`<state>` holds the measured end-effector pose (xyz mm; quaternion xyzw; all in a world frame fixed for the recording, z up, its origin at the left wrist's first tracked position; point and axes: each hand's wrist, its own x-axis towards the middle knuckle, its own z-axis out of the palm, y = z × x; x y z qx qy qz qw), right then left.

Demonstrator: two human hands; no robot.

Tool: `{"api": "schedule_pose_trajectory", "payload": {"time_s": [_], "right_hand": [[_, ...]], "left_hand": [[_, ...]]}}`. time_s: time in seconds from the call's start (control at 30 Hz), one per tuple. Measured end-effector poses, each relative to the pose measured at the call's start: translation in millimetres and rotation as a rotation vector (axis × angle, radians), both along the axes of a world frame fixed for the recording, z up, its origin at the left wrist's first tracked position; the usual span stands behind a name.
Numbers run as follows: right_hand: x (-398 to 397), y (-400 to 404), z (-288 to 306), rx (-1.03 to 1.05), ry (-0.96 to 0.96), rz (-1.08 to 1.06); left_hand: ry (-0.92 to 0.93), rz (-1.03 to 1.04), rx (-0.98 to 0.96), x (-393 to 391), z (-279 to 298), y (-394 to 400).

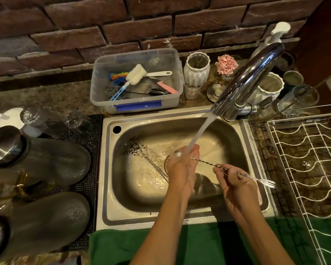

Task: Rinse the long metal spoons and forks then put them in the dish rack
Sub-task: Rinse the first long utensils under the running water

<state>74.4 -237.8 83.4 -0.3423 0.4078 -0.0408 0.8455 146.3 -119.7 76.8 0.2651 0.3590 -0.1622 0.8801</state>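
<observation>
Both your hands are over the steel sink, under the running water. Your left hand is curled around the far end of a long twisted metal fork, right where the stream from the tap lands on your fingers. Your right hand pinches the same fork nearer its tines, thumb and fingers closed on the thin stem, and the tines stick out to the right past your hand, toward the sink's right rim. The fork lies nearly level, held above the basin and touching nothing but your hands.

A second long twisted utensil lies on the sink floor to the left of your left hand, running from the dark specks at the far left down toward the drain; I cannot tell if it is a spoon or a fork.

The white wire dish rack sits on the bench just right of the sink. Behind the sink, a clear plastic tub holds brushes and scrubbers. A green cloth hangs along the near edge.
</observation>
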Motion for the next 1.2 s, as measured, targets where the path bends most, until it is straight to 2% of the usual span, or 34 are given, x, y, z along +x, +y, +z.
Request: {"api": "schedule_pose_trajectory", "payload": {"time_s": [0.13,0.27,0.43,0.63,0.77,0.87,1.07,1.2], "right_hand": [[10.1,3.5,-2.5,0.036,-0.003,0.027],[16.0,-7.4,-3.8,0.063,0.014,-0.027],[22.8,8.0,-7.6,0.038,-0.016,0.035],[29.7,-8.4,-10.5,0.002,0.018,-0.003],[38.5,-0.1,-9.8,-0.095,0.03,0.03],[46.1,5.9,-6.8,-0.142,0.052,0.017],[59.1,14.0,3.0,-0.092,0.071,-0.076],[59.7,11.5,5.5,-0.095,0.08,-0.095]], "left_hand": [[-0.034,-0.102,0.061,-15.4,3.3,-8.7],[-0.027,0.037,0.148,-6.9,0.9,9.0],[-0.026,-0.038,0.115,-16.5,11.2,-1.0],[-0.009,0.003,0.241,-1.8,8.9,23.4],[-0.076,-0.063,0.438,-4.0,-1.4,36.0],[-0.149,-0.206,0.633,-10.5,-11.0,46.1],[-0.246,-0.375,0.805,-7.6,-18.9,59.2],[-0.246,-0.396,0.928,-2.0,-14.8,55.4]]}}
